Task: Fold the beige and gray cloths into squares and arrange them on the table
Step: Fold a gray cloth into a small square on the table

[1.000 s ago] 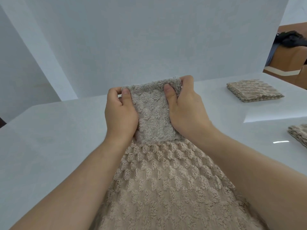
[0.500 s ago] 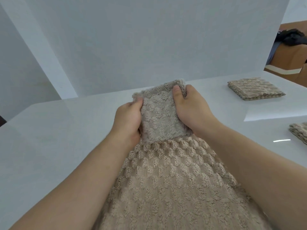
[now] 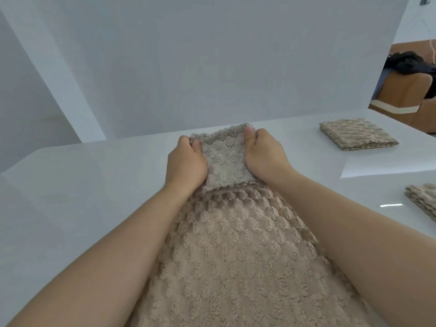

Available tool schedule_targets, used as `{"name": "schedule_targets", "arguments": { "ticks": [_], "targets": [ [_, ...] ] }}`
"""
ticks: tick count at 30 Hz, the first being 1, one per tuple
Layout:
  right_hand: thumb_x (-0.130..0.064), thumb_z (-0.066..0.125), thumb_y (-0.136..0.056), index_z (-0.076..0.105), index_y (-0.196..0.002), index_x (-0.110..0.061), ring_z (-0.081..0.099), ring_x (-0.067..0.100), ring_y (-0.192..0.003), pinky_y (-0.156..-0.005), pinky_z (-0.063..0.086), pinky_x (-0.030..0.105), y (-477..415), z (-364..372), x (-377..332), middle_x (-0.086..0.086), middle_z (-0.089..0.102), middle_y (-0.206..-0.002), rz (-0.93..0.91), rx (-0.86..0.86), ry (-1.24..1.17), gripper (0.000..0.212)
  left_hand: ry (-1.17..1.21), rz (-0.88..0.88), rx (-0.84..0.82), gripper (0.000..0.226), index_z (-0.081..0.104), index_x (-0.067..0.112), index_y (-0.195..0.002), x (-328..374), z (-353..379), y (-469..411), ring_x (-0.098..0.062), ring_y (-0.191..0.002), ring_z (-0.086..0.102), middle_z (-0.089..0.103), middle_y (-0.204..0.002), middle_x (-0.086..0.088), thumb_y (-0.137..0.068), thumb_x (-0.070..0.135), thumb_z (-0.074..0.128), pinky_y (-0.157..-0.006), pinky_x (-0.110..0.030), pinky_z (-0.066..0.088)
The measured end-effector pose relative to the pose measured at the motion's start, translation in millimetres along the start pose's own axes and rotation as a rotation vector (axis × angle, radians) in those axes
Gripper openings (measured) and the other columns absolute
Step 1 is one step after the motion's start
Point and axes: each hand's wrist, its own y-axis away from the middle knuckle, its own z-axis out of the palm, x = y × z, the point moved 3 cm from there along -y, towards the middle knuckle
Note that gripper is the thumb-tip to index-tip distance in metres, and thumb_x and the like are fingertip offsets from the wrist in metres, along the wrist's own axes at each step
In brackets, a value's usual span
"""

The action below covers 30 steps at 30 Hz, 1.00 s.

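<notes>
A fluffy beige cloth [image 3: 236,251] with a gray reverse side hangs between my forearms toward the camera. Its far end is folded over, showing a gray flap [image 3: 224,161]. My left hand [image 3: 186,166] pinches the flap's left corner with thumb on top. On the flap's right corner my right hand [image 3: 264,156] grips in the same way. Both hands hold the cloth's top edge just above the white table [image 3: 82,197]. The cloth's lower end runs out of view.
A folded beige-gray square cloth [image 3: 357,134] lies on the table at the far right. Another folded stack [image 3: 422,199] shows partly at the right edge. A white wall panel rises behind the table. A brown seat with dark items [image 3: 405,90] stands beyond.
Both hands have carried the cloth's folded top edge forward and down toward the table. The left hand shifted up to the flap's left corner.
</notes>
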Motion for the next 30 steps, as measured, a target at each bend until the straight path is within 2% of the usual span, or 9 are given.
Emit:
{"name": "schedule_targets", "arguments": {
  "ticks": [4, 6, 7, 10, 14, 16, 18, 22, 30],
  "targets": [
    [-0.040, 0.029, -0.110, 0.052, -0.122, -0.006, 0.054, 0.013, -0.071, -0.051, 0.036, 0.027, -48.4, 12.8, 12.5, 0.009, 0.061, -0.103, 0.090, -0.027, 0.057, 0.043, -0.011, -0.102, -0.117, 0.027, 0.052, 0.008, -0.105, -6.0, 27.7, -43.9, -0.028, -0.087, 0.057, 0.058, -0.097, -0.009, -0.108, 0.031, 0.036, -0.066, -0.034, 0.037],
    [-0.025, 0.034, -0.110, 0.051, -0.132, -0.007, 0.062, 0.022, -0.079, -0.055, 0.046, 0.030, -68.8, 20.3, 17.7, 0.014, 0.062, -0.112, 0.093, -0.061, 0.164, 0.035, -0.044, -0.127, -0.160, 0.024, 0.051, 0.008, -0.106, -7.8, 41.2, -60.4, -0.028, -0.089, 0.056, 0.058, -0.103, -0.011, -0.107, 0.027, 0.038, -0.065, -0.033, 0.038],
    [-0.015, 0.036, -0.107, 0.049, -0.140, -0.007, 0.064, 0.027, -0.088, -0.060, 0.050, 0.031, -77.6, 24.4, 18.5, 0.015, 0.060, -0.119, 0.079, -0.078, 0.248, 0.036, -0.078, -0.138, -0.179, 0.019, 0.051, 0.008, -0.105, -9.3, 47.5, -67.8, -0.027, -0.089, 0.055, 0.058, -0.104, -0.011, -0.106, 0.024, 0.040, -0.063, -0.032, 0.036],
    [0.002, 0.040, -0.094, 0.041, -0.150, -0.010, 0.060, 0.033, -0.104, -0.065, 0.044, 0.033, -97.1, 35.6, 17.5, 0.013, 0.053, -0.128, 0.029, -0.128, 0.488, 0.058, -0.151, -0.187, -0.218, 0.013, 0.053, 0.008, -0.111, -14.6, 63.1, -89.3, -0.029, -0.098, 0.059, 0.060, -0.113, -0.012, -0.101, 0.014, 0.047, -0.069, -0.031, 0.041],
    [0.000, 0.042, -0.089, 0.048, -0.144, -0.008, 0.059, 0.035, -0.114, -0.071, 0.048, 0.035, -125.0, 51.5, 19.9, 0.015, 0.052, -0.130, 0.007, -0.158, 0.582, 0.055, -0.225, -0.204, -0.208, 0.026, 0.052, 0.008, -0.123, -19.1, 76.5, -109.3, -0.030, -0.108, 0.059, 0.059, -0.124, -0.011, -0.097, 0.009, 0.046, -0.082, -0.036, 0.048],
    [-0.006, 0.043, -0.090, 0.046, -0.145, -0.013, 0.060, 0.033, -0.115, -0.073, 0.047, 0.036, -134.9, 61.7, 27.7, 0.012, 0.055, -0.129, 0.070, -0.141, 0.507, 0.056, -0.339, -0.193, -0.173, 0.030, 0.050, 0.011, -0.126, -25.4, 83.2, -111.9, -0.029, -0.105, 0.059, 0.059, -0.122, -0.009, -0.098, 0.009, 0.043, -0.080, -0.037, 0.048],
    [-0.012, 0.044, -0.095, 0.047, -0.140, -0.013, 0.061, 0.033, -0.115, -0.079, 0.048, 0.039, -139.0, 71.1, 36.9, 0.011, 0.059, -0.127, 0.111, -0.074, 0.449, 0.045, -0.415, -0.176, -0.104, 0.030, 0.051, 0.013, -0.126, -32.5, 89.5, -109.7, -0.029, -0.102, 0.060, 0.061, -0.118, -0.007, -0.097, 0.010, 0.043, -0.075, -0.036, 0.045],
    [-0.021, 0.040, -0.102, 0.047, -0.135, -0.010, 0.060, 0.035, -0.118, -0.081, 0.044, 0.040, -142.4, 80.3, 44.9, 0.013, 0.061, -0.128, 0.138, 0.030, 0.504, 0.036, -0.443, -0.190, -0.052, 0.029, 0.054, 0.015, -0.122, -37.2, 95.9, -109.0, -0.030, -0.100, 0.062, 0.064, -0.114, -0.007, -0.094, 0.014, 0.046, -0.074, -0.034, 0.045],
    [-0.008, 0.049, -0.093, 0.051, -0.133, -0.005, 0.061, 0.031, -0.118, -0.077, 0.041, 0.035, -155.4, 82.3, 36.3, 0.011, 0.063, -0.129, 0.174, -0.054, 0.566, 0.041, -0.568, -0.076, -0.173, 0.037, 0.057, 0.017, -0.121, -29.1, 100.8, -128.7, -0.030, -0.107, 0.061, 0.064, -0.120, -0.007, -0.088, 0.006, 0.047, -0.074, -0.034, 0.043]
  ]
}}
